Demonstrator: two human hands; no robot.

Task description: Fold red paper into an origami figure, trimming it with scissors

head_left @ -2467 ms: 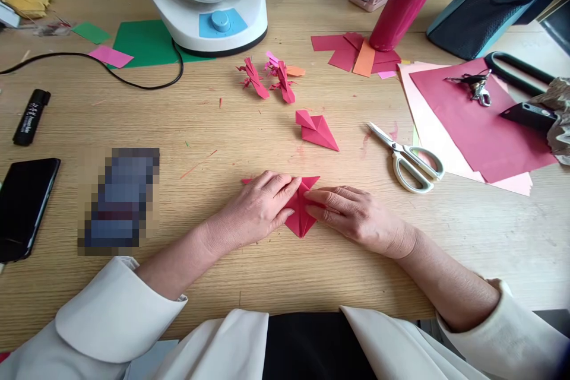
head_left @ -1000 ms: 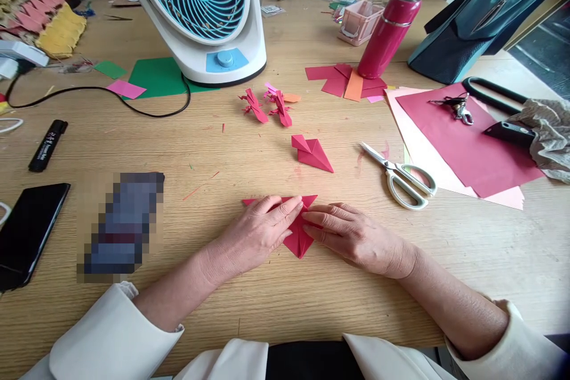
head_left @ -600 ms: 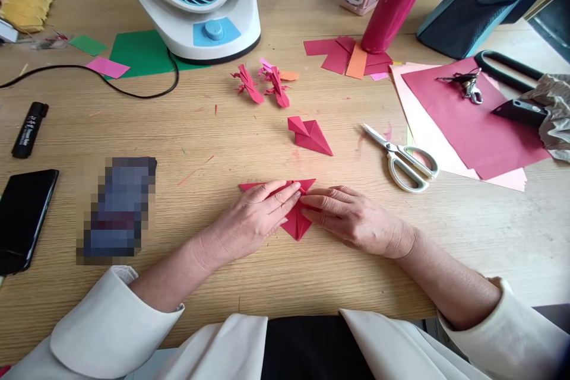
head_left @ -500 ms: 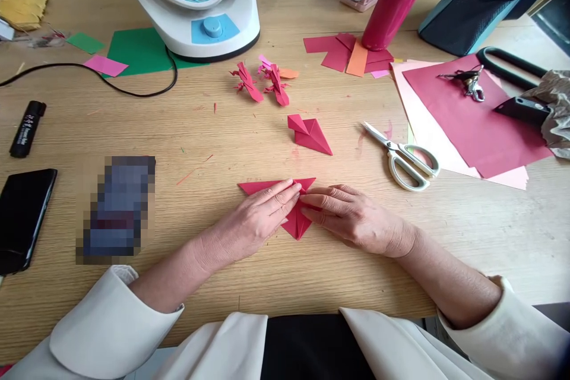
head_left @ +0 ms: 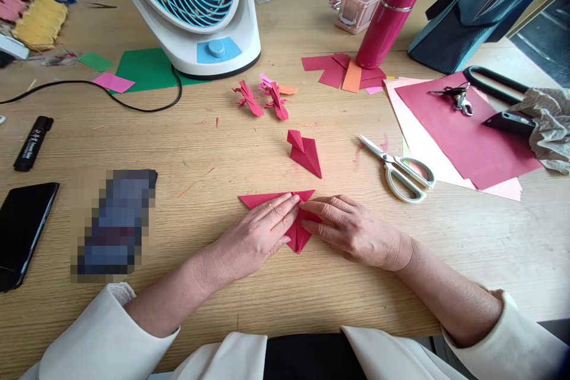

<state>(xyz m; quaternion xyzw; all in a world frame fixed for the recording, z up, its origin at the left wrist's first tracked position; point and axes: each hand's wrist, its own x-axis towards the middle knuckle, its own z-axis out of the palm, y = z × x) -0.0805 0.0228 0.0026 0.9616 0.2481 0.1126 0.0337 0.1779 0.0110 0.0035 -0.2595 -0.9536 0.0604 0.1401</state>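
Observation:
A folded sheet of red paper lies on the table before me, its long edge away from me and one point towards me. My left hand lies flat across its left part, fingers stretched out together. From the other side my right hand reaches onto the paper, its bent fingers at the middle fold and its thumb hidden. Just beyond is another folded red paper piece with a raised flap. Farther back sit small folded red paper figures. White-handled scissors lie to the right.
A white fan stands at the back, its black cord running left. A red flask stands by paper scraps. Red sheets lie right; a marker, a black phone and a blurred-out device lie left.
The view has tilted up, so everything sits lower. The loose folded red piece has turned slightly. Both hands keep nearly the same place on the paper.

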